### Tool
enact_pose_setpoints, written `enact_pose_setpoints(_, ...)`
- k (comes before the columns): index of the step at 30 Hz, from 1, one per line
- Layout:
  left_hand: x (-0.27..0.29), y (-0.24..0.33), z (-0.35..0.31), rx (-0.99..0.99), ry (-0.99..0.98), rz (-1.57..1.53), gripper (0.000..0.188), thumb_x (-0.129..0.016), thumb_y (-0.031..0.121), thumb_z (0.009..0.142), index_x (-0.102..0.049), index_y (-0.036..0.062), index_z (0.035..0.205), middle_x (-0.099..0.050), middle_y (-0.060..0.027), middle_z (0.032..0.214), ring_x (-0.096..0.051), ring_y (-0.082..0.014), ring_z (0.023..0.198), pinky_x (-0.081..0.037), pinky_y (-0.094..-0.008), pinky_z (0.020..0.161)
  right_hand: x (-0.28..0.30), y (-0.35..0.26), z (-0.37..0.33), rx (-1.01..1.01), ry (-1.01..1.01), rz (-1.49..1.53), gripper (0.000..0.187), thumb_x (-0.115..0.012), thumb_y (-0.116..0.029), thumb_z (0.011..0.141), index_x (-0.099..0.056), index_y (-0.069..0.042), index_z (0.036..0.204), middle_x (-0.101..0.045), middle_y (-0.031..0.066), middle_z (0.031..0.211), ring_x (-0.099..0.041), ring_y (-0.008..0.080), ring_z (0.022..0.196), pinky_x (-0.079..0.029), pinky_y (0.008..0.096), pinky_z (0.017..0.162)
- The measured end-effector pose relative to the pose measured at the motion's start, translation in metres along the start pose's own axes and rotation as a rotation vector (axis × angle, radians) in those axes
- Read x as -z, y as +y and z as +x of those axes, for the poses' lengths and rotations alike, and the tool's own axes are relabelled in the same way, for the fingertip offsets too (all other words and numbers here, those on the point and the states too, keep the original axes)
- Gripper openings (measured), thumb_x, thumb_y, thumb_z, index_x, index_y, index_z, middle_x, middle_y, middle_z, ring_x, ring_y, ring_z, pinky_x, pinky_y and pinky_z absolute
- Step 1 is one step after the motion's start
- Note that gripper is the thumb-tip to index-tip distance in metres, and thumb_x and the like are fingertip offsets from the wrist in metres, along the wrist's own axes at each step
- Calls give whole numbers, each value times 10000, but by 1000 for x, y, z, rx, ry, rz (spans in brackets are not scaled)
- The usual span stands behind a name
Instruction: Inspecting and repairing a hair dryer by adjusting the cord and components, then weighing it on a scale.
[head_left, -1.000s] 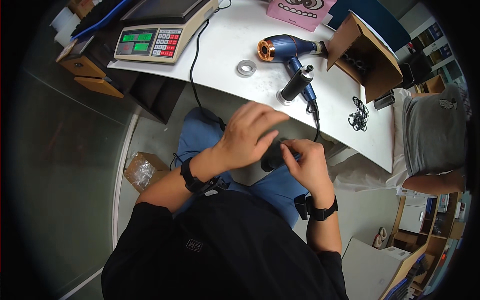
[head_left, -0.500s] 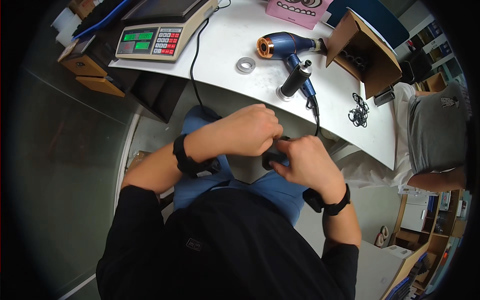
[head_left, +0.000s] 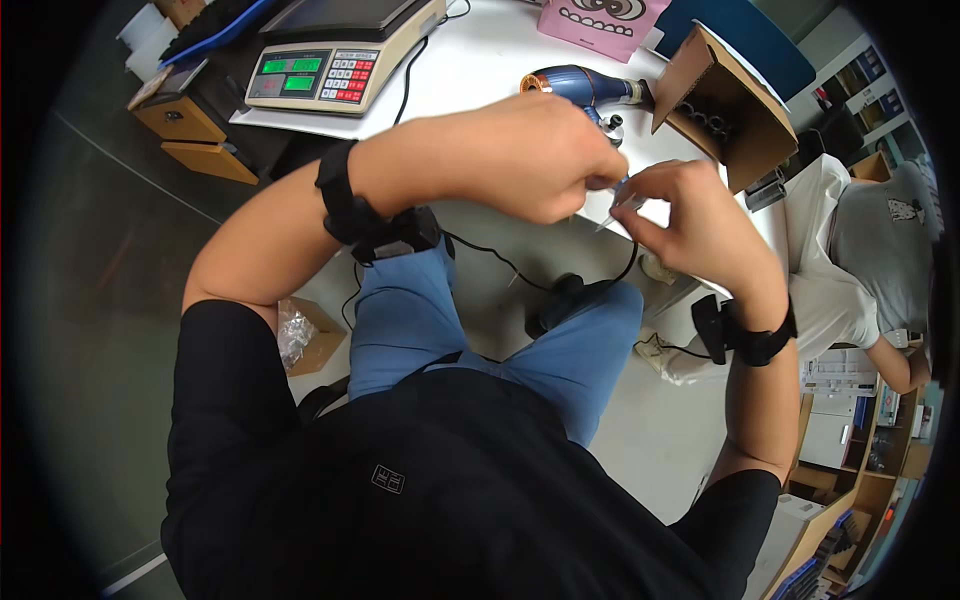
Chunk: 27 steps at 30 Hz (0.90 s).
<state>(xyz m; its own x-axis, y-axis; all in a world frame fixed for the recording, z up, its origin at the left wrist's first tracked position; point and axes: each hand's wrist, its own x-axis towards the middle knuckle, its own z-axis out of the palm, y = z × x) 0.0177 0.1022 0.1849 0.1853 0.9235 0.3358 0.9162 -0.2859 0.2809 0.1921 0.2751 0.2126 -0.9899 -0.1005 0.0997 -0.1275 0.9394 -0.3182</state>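
Observation:
Both my hands are raised over the table's near edge, close together. My left hand [head_left: 545, 160] has its fingers curled into a pinch; what they hold is hidden. My right hand [head_left: 705, 220] pinches a small, thin, pale piece [head_left: 618, 213] between thumb and fingers, too blurred to name. Just beyond my hands lies a blue hair dryer [head_left: 585, 82] with a copper-coloured rim, its handle mostly covered by my left hand. The tip of a black cylinder with a nozzle [head_left: 612, 125] shows above my left knuckles.
A digital scale [head_left: 318, 78] stands at the far left of the white table [head_left: 480, 45]. A pink box [head_left: 603, 25] and an open cardboard box [head_left: 745, 110] holding dark rings are at the back right. Another person [head_left: 850, 240] is at the right. A cable [head_left: 500, 258] hangs below.
Both my hands have risen from above my lap to over the table's edge, moving forward and right. The small pale piece has come into view by my right fingers.

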Motion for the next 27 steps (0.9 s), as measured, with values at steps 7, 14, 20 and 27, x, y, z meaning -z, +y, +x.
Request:
enact_pose_setpoints(7,58,8,26,100,-40,191,217,-627,62,866,-730,33,1055,-740,-144,952,-705,-326,942,-550,-438,839,49,-5,10,78,151,-155,226,-793,-185,904,-765,38,923,-710,176,768,-675,301,661,-535,361,633)
enact_pose_setpoints(14,86,-10,36,-83,104,136,253,-590,64,822,-707,37,1044,-696,-253,835,-694,-451,823,-551,-507,734,68,-6,32,-27,191,-261,354,-788,-298,949,-756,53,922,-674,157,714,-666,255,635,-529,350,616)
enact_pose_setpoints(20,78,-18,29,-33,88,93,226,-594,69,821,-709,38,1012,-691,-251,824,-690,-455,813,-553,-510,727,63,4,47,76,167,-315,431,-778,-362,921,-756,69,922,-695,185,725,-701,267,659,-562,361,649)
enact_pose_setpoints(27,66,-10,26,49,1,118,223,-602,82,816,-718,44,1003,-690,-254,813,-701,-448,820,-562,-508,734,48,6,47,37,145,-393,332,-706,-241,842,-754,66,957,-729,214,820,-732,324,747,-583,387,723)
